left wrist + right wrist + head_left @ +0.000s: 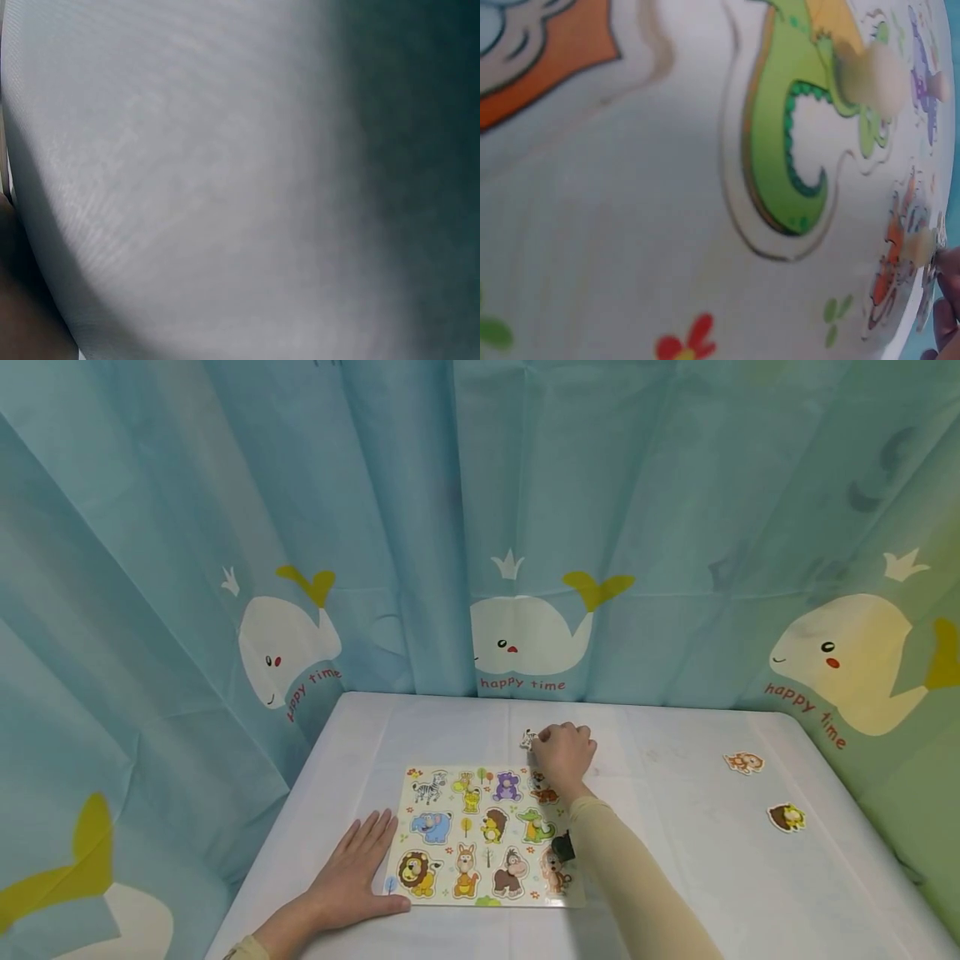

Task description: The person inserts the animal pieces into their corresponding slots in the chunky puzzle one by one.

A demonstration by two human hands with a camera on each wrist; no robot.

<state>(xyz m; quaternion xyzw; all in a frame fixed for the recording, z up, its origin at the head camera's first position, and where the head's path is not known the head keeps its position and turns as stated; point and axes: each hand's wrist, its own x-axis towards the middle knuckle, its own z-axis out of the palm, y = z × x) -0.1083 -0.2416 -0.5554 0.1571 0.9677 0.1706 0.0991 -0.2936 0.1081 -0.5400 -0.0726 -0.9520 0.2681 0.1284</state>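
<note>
Puzzle board (477, 841) lies flat, long axis left-to-right.

Our left hand (351, 870) lies palm down, fingers straight, thumb stretched out sideways. Our right arm (633, 872), sleeved to the wrist, reaches farther forward, the right hand (567, 753) with its fingers curled in a pinch.

A striped piece (527, 740) (apparently a zebra, partly hidden) is just beyond the flat puzzle board (513, 837).

Long beige right sleeve (637, 885), plain, close-fitting; small black device (562, 847) along its inner edge; left sleeve (249, 950) matching beige.
</note>
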